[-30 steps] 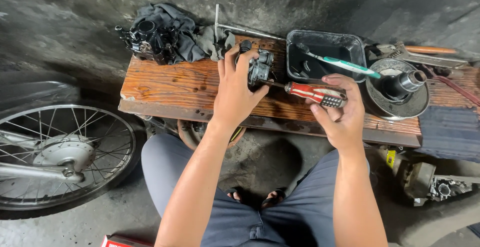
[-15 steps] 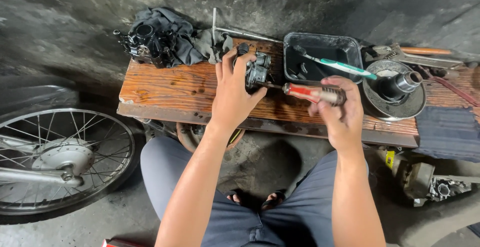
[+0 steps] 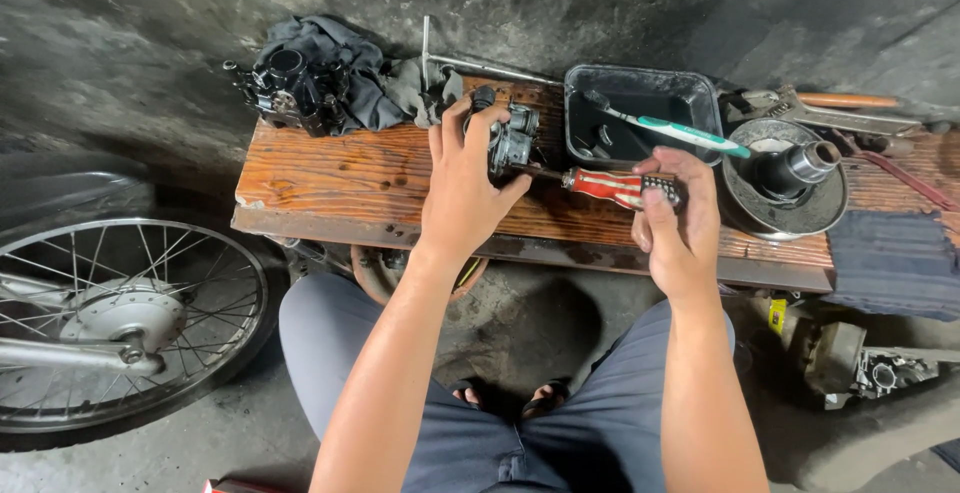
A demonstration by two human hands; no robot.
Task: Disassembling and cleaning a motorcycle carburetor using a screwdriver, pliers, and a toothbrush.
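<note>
The right hand [image 3: 680, 223] is wrapped around the red-and-black striped handle of a screwdriver [image 3: 618, 187], fingers closed over the butt end and thumb laid along the top — a grip that looks meant for turning while pressing inward. The tool lies nearly flat above the bench, its long axis running right to left with a slight rise toward the tip; the thin shaft points left into the side of a small grey metal carburettor body [image 3: 512, 139].

The left hand [image 3: 468, 191] is clamped on that carburettor, thumb on the near side by the shaft and fingers curled over the top, pinning it down on the worn reddish wooden bench [image 3: 340, 178] so it seems unable to twist away from the driver.

Just behind the driver sits a black rectangular plastic tray [image 3: 640, 88] with a teal-and-white toothbrush [image 3: 680, 133] across it, all within easy reach. To the right rests a round metal clutch drum [image 3: 785, 183]; to the left, a dark engine part on a grey rag [image 3: 300, 83] — and a spoked wheel [image 3: 110, 323] stands on the floor.
</note>
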